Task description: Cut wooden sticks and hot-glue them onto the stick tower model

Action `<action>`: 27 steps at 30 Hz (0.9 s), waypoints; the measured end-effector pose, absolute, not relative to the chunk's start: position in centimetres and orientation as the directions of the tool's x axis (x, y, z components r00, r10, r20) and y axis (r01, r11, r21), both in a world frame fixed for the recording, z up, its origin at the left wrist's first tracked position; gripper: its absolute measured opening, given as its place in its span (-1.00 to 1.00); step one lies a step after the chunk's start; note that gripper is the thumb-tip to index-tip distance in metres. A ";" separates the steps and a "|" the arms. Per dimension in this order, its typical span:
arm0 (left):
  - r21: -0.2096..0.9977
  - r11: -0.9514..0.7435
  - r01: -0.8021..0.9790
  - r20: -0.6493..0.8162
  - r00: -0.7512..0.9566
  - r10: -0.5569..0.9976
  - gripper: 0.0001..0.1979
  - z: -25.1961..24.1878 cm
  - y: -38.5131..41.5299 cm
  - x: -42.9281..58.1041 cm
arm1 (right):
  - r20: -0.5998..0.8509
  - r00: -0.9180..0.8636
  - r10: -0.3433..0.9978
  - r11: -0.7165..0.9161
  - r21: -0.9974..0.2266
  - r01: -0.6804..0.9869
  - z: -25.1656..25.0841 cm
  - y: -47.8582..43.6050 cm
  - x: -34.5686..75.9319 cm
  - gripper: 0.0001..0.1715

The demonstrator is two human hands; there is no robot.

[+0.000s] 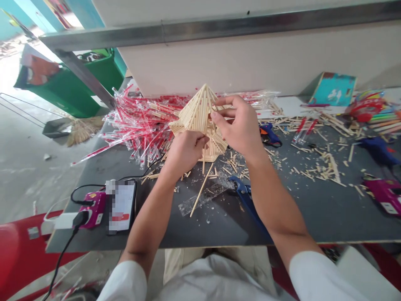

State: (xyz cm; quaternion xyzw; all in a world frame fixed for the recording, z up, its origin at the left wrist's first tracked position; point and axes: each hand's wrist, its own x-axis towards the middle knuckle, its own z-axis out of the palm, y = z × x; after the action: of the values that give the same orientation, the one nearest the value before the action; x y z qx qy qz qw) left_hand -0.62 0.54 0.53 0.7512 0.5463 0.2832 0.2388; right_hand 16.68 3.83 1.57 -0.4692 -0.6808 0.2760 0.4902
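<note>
Left hand (184, 152), right hand (234, 127): both grips closed on stick pyramid (197, 117) | pyramid between grips, above surface (203, 225) | sides stacked to apex | loose sticks (328, 167) right of grips, wrapped straws (140, 125) beyond.

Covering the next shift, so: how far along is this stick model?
Done: the stick model already has a peak and a flared lower tier. In hand: the left hand and right hand hold it between them. Left: a big heap of wrapped sticks lies behind it.
</note>
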 end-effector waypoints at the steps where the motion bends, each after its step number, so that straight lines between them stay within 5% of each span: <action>1: 0.665 -0.286 0.690 0.162 0.240 0.957 -0.69 0.6 0.5 -0.6 | 0.387 -0.078 0.919 0.388 -0.847 0.362 1.5 4.0 16.6 -0.71; 7: 0.647 -0.280 0.710 0.158 0.234 0.959 -0.67 1.0 0.5 -0.3 | 0.336 -0.045 0.941 0.332 -0.889 0.316 1.0 4.5 15.9 -0.47; 20: 0.563 -0.271 0.781 0.186 0.200 0.962 -0.67 1.1 0.2 0.4 | 0.317 -0.026 0.948 0.316 -0.930 0.190 0.4 5.1 15.4 -0.41; 27: 0.643 -0.296 0.707 0.147 0.265 0.953 -0.68 0.7 0.7 -0.4 | 0.312 -0.022 0.950 0.311 -0.931 0.190 0.1 5.3 15.5 -0.40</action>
State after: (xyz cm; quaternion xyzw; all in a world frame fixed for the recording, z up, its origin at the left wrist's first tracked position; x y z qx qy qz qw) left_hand -0.42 0.67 0.72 0.7605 0.5455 0.2639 0.2332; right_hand 15.45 5.33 0.08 -0.4623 -0.6163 0.3620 0.5249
